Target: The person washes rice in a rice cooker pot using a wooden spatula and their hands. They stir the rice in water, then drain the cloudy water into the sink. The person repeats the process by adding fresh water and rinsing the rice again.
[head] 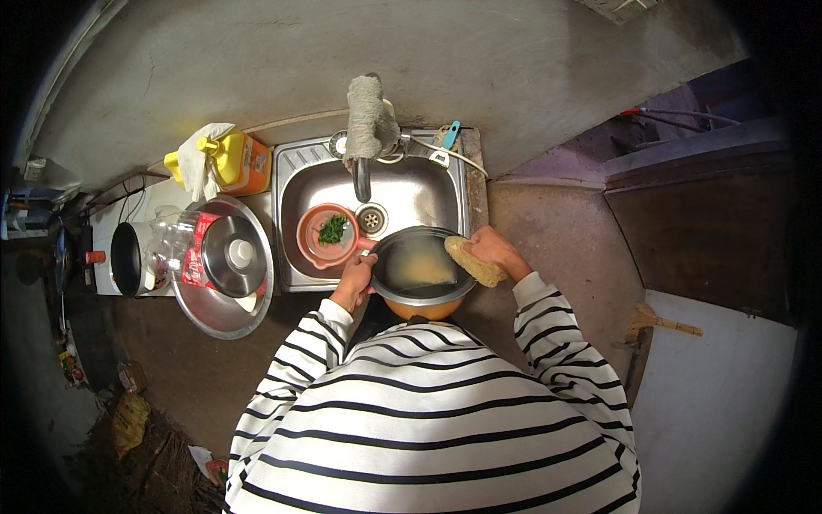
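A pot [414,292] with a dark inside and an orange outside is tilted over the front edge of the sink, close to my body. Cloudy liquid appears to lie in it. My left hand [355,279] grips the pot at its left rim. In my right hand [498,250] is a loofah sponge [478,262], which rests against the pot's right rim. Left of the pot, a pink plastic dipper [307,241] sits in the stainless steel sink [430,186], its handle partly hidden by the pot. Green leaves [332,230] lie inside the dipper, beside the drain strainer [371,220].
A cloth-wrapped faucet [363,180] overhangs the sink. A blue-handled peeler [451,135] lies at its back right corner. To the left stand a yellow-capped jug [247,160] and a large metal basin [221,321] holding a pot lid [221,273]; a frying pan [125,257] is farther left.
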{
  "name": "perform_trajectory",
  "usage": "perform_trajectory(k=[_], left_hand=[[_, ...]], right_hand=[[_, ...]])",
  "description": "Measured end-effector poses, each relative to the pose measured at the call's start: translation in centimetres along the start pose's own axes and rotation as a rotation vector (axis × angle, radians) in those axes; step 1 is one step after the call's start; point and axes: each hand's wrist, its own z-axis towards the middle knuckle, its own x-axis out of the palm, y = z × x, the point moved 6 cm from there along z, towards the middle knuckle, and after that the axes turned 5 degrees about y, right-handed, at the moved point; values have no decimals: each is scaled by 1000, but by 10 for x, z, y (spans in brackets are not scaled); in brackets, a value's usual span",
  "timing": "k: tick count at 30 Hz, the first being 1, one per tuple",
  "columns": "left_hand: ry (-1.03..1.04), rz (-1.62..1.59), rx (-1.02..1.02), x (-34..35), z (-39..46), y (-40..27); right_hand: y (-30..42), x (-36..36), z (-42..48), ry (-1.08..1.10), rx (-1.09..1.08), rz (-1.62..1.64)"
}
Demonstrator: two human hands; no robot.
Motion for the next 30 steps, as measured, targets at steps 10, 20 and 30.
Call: perform_trajectory(k=[10,20,30], left_hand=[[19,-61,-32,8,-7,-8],[43,-43,-42,6,-5,-11],[101,-51,-57,9,-13,-20]], right_hand=[[-3,1,3,18,3,-18],[-4,3,5,24,15,-33],[2,2,-1,26,9,-31]])
